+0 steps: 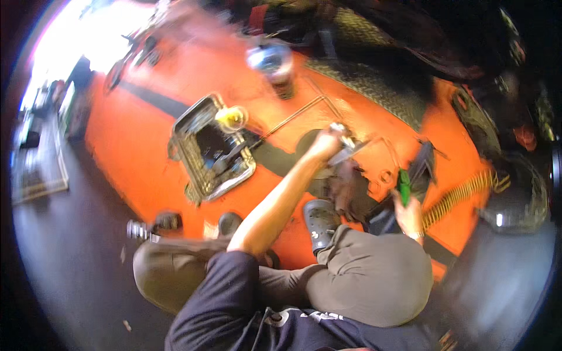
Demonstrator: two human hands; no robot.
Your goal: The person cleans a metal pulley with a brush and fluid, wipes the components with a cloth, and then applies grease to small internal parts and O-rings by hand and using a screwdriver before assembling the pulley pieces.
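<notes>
My left hand (325, 145) reaches out over the orange floor, closed around a shiny metal part (347, 142) that is blurred. A flat grey blade-like piece (347, 155) sticks out beside it; I cannot tell whether it belongs to the same part. Lower on the right, my right hand (408, 215) grips the green handle (403, 186) of a tool whose thin shaft points up and to the left. A crumpled brownish rag (347, 186) lies below my left hand. Near the green handle are small rings (385, 177) on the floor.
Left of my arm stands a metal pan (189, 160) with dark contents, a brush-like tool and a yellow-filled cup (231, 117). Beyond it are a bent metal rod (303, 112) and a blurred bluish container (272, 61). A coil spring (459, 197) lies at right. My clog (322, 223) is close.
</notes>
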